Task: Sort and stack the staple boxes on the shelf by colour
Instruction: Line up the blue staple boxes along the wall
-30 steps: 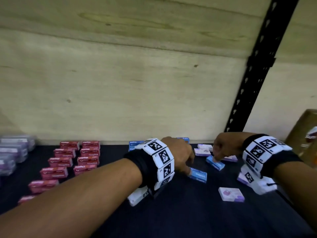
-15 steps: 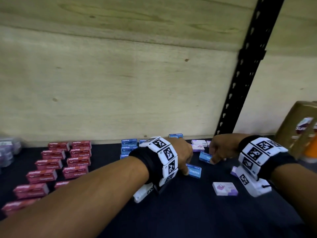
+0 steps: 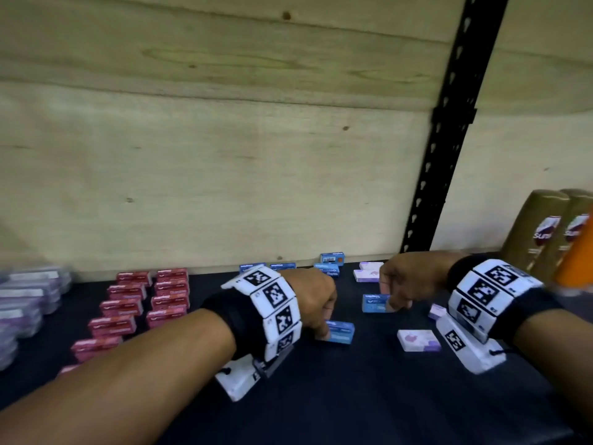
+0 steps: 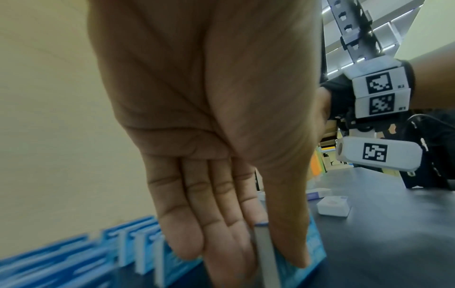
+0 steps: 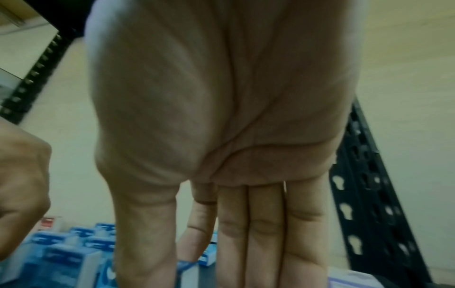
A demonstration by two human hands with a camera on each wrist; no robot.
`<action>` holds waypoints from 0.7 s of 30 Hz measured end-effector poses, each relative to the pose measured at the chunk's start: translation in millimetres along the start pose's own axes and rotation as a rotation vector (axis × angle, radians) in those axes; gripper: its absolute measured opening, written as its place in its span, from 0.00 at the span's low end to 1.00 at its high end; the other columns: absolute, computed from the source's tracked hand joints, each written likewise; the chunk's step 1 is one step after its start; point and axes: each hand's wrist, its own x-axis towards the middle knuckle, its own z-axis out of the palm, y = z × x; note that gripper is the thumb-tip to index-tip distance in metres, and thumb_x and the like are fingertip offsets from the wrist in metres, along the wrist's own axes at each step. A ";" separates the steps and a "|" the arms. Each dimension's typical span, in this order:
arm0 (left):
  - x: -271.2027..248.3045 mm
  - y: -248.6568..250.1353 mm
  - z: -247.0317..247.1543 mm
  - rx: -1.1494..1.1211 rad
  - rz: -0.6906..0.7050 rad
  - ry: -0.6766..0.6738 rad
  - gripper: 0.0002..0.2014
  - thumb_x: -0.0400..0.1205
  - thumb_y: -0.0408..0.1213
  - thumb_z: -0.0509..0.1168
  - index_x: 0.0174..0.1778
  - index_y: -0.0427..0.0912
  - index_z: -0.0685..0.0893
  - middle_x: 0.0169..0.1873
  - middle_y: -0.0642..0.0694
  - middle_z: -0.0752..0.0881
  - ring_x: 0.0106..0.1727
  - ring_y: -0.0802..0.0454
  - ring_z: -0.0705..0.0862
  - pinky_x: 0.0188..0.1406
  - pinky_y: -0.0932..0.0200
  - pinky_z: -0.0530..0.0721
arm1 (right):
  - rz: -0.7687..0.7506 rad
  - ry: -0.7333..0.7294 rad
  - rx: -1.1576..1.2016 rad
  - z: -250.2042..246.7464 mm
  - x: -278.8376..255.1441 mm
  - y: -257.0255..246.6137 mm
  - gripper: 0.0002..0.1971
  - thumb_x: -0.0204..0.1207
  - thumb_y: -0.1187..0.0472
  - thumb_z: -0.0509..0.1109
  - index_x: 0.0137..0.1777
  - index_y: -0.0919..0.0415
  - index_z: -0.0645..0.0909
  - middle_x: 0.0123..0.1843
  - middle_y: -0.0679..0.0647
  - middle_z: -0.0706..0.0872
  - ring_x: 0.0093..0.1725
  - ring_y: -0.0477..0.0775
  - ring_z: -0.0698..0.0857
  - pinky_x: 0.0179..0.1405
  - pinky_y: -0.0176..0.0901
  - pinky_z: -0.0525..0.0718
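Observation:
My left hand point(image 3: 321, 329) pinches a blue staple box point(image 3: 340, 330) low over the dark shelf point(image 3: 353, 396). In the left wrist view, thumb and fingers point(image 4: 216, 243) clamp that blue box point(image 4: 315, 249) by its faces. My right hand point(image 3: 396, 303) grips a second blue box point(image 3: 373, 303), held on edge just right of the first. The right wrist view shows only a sliver of this box point(image 5: 187, 267) between thumb and fingers. More blue boxes point(image 3: 330, 268) stand along the back wall. Red boxes point(image 3: 144, 300) lie in two rows on the left.
Blurred lilac boxes point(image 3: 25, 300) are stacked at the far left. Loose white-and-lilac boxes point(image 3: 418, 340) lie by my right wrist, others point(image 3: 367, 274) near the wall. Gold bottles point(image 3: 542, 236) stand at the right, past the black upright point(image 3: 442, 139).
Both hands keep their blue boxes. The right hand's box has gone from lying slanted to standing on edge. The view has swung right, showing the bottles.

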 end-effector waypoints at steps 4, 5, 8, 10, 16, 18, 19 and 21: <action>-37.9 -17.9 1.7 -0.020 -0.066 -0.066 0.10 0.75 0.44 0.76 0.48 0.46 0.85 0.29 0.57 0.81 0.29 0.62 0.77 0.34 0.62 0.77 | -0.061 -0.041 -0.008 5.0 -11.5 -30.1 0.10 0.72 0.51 0.79 0.47 0.49 0.81 0.49 0.57 0.92 0.41 0.49 0.85 0.53 0.48 0.86; -45.6 -22.0 1.4 -0.016 -0.077 -0.062 0.09 0.76 0.44 0.75 0.47 0.47 0.84 0.30 0.56 0.81 0.28 0.62 0.76 0.33 0.62 0.76 | -0.077 -0.055 -0.006 6.0 -13.3 -37.3 0.10 0.72 0.50 0.79 0.47 0.48 0.80 0.51 0.57 0.92 0.42 0.50 0.84 0.54 0.50 0.86; -65.2 -33.8 3.3 0.001 -0.132 -0.049 0.10 0.76 0.46 0.74 0.48 0.49 0.82 0.38 0.52 0.84 0.30 0.61 0.76 0.31 0.63 0.73 | -0.124 -0.064 0.021 13.2 -17.0 -58.7 0.11 0.74 0.51 0.78 0.50 0.48 0.79 0.53 0.56 0.89 0.41 0.50 0.83 0.45 0.46 0.86; -74.3 -39.4 5.8 0.024 -0.174 -0.040 0.11 0.77 0.48 0.73 0.49 0.50 0.81 0.39 0.54 0.83 0.34 0.58 0.76 0.31 0.63 0.72 | -0.136 -0.053 0.040 19.5 -16.6 -71.6 0.11 0.74 0.52 0.78 0.52 0.50 0.79 0.51 0.55 0.87 0.39 0.50 0.81 0.39 0.43 0.84; -86.7 -45.8 11.2 0.101 -0.277 -0.031 0.11 0.81 0.50 0.68 0.51 0.48 0.76 0.34 0.55 0.76 0.33 0.58 0.73 0.29 0.62 0.69 | -0.152 -0.022 0.011 27.5 -15.8 -98.0 0.10 0.80 0.54 0.73 0.54 0.50 0.74 0.40 0.46 0.78 0.34 0.47 0.77 0.31 0.36 0.77; -88.2 -45.2 12.3 0.098 -0.317 -0.040 0.12 0.81 0.50 0.68 0.52 0.47 0.77 0.35 0.54 0.76 0.34 0.57 0.74 0.31 0.61 0.70 | -0.154 -0.009 -0.020 24.7 -19.5 -103.4 0.10 0.82 0.53 0.70 0.57 0.52 0.73 0.39 0.44 0.76 0.31 0.43 0.74 0.29 0.32 0.74; -88.5 -44.6 12.8 0.090 -0.333 -0.043 0.13 0.82 0.49 0.68 0.54 0.45 0.78 0.35 0.54 0.77 0.32 0.57 0.74 0.34 0.60 0.72 | -0.152 -0.007 -0.030 23.3 -21.1 -105.2 0.10 0.83 0.54 0.70 0.57 0.52 0.72 0.39 0.44 0.76 0.31 0.42 0.73 0.28 0.31 0.73; -88.2 -44.8 13.9 0.084 -0.346 -0.051 0.16 0.83 0.48 0.66 0.58 0.39 0.80 0.34 0.51 0.80 0.29 0.57 0.75 0.39 0.59 0.76 | -0.144 -0.001 -0.044 21.4 -22.0 -108.8 0.10 0.83 0.54 0.69 0.58 0.53 0.72 0.39 0.44 0.76 0.30 0.42 0.73 0.26 0.30 0.73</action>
